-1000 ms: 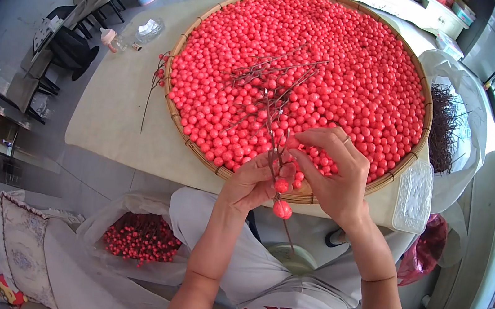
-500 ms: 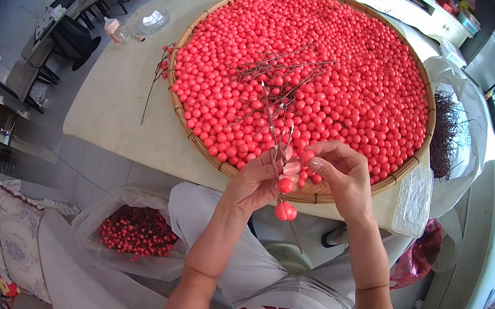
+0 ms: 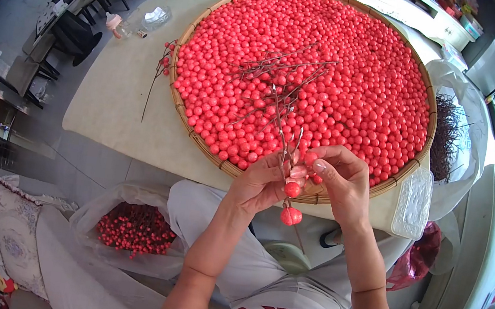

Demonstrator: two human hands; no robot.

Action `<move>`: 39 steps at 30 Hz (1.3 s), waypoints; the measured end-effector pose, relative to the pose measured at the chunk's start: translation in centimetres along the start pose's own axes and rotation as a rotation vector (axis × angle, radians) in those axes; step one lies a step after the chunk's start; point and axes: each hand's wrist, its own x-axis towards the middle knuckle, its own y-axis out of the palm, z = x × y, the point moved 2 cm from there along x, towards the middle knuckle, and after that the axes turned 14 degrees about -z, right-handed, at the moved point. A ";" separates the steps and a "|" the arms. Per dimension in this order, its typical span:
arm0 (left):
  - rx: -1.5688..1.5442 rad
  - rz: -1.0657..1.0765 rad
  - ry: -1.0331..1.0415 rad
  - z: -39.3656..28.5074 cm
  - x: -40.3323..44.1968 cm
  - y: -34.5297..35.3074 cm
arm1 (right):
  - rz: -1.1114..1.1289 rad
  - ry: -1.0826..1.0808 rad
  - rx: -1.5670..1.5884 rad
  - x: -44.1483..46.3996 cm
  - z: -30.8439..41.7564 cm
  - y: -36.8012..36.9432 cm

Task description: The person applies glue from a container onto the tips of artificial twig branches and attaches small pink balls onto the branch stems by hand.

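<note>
A brown twig (image 3: 279,116) with pale bud tips stands between my hands, over the near rim of a round bamboo tray (image 3: 195,139) full of red berries (image 3: 356,87). My left hand (image 3: 261,180) is closed around the twig's middle. Two red berries (image 3: 290,216) hang on its stem just below the fingers. My right hand (image 3: 342,178) pinches a red berry (image 3: 311,158) between thumb and forefinger, close to the twig's side branch. Several bare twigs (image 3: 284,65) lie on the berries in the tray.
On the table (image 3: 114,99) lie a berried twig (image 3: 162,68), a baby bottle (image 3: 116,25) and a glass dish (image 3: 155,17). A bag of dark twigs (image 3: 445,137) stands at the right. Below left, another bag holds finished-looking berried twigs (image 3: 136,227). A clear plastic box (image 3: 413,203) lies near the tray.
Both hands have shifted slightly right with the twig. My right hand has drawn back a little from the twig and now shows the berry at its fingertips.
</note>
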 end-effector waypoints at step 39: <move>0.238 -0.298 0.394 -0.6 -0.3 1.3 | -0.117 -0.221 -0.344 -0.3 2.2 0.1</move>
